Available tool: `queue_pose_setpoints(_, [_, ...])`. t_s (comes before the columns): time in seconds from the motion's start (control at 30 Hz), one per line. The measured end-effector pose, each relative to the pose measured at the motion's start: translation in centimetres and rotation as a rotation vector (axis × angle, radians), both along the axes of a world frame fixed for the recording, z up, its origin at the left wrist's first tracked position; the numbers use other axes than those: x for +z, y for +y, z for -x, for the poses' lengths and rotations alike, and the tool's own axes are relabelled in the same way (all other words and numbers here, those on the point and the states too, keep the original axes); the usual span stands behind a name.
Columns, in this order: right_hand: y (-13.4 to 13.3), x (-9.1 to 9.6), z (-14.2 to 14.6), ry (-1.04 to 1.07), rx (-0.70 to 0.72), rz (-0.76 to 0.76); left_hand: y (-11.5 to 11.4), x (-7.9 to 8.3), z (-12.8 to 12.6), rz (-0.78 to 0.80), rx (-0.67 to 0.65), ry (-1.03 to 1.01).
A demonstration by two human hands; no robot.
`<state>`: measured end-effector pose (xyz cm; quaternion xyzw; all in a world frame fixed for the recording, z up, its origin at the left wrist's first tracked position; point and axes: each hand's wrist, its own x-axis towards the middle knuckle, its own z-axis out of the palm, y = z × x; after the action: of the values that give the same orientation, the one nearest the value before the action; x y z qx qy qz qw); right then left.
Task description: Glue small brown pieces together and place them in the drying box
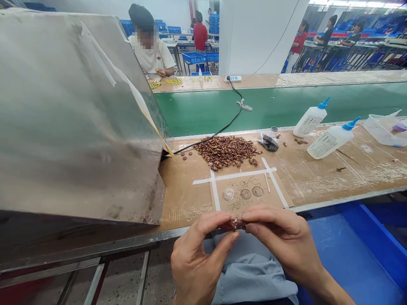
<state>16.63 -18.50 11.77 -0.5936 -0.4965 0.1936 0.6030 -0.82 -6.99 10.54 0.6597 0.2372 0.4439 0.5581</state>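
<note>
Between the fingertips of both hands is a small dark-red piece (239,224) with pale bits at its middle; its exact kind is too small to make out. My left hand (203,250) pinches its left end with thumb and forefinger. On the other end, the thumb and fingers of my right hand (282,235) are closed. Just beyond the hands, small round clear dishes (229,194) sit on a taped cardboard patch (219,186) among dark specks. A white cotton swab (267,183) lies at the patch's right side. Farther back is a heap of small red-brown pieces (227,151).
A large metal housing (79,118) stands at the left. Two white squeeze bottles (330,140) and a clear plastic tub (384,129) are at the right. A black cable (219,129) crosses the green belt (197,110). Opposite sits a person (152,55); a blue crate (352,254) is below right.
</note>
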Motion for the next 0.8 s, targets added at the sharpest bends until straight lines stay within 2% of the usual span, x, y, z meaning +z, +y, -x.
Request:
queue_pose_setpoints(0.13, [0.0,-0.2,0.0,0.046,0.026,0.03,0.3,0.0,0.2,-0.035,-0.02,0.008])
queue_pose_setpoints(0.47, [-0.2,-0.4,0.1,0.078,0.052,0.042,0.3,0.0,0.2,0.012,0.005,0.03])
queue_pose_setpoints(0.67, [0.4,0.0,0.2,0.167,0.038,0.026,-0.2,-0.1,-0.2,0.185,0.014,0.023])
queue_pose_setpoints(0.73, [0.5,-0.1,0.1,0.21,0.024,-0.01,-0.7,-0.6,-0.5,0.241,0.019,0.032])
queue_pose_setpoints(0.8, [-0.1,-0.9,-0.3,0.277,0.003,-0.024,-1.0,-1.5,-0.9,0.288,0.003,0.07])
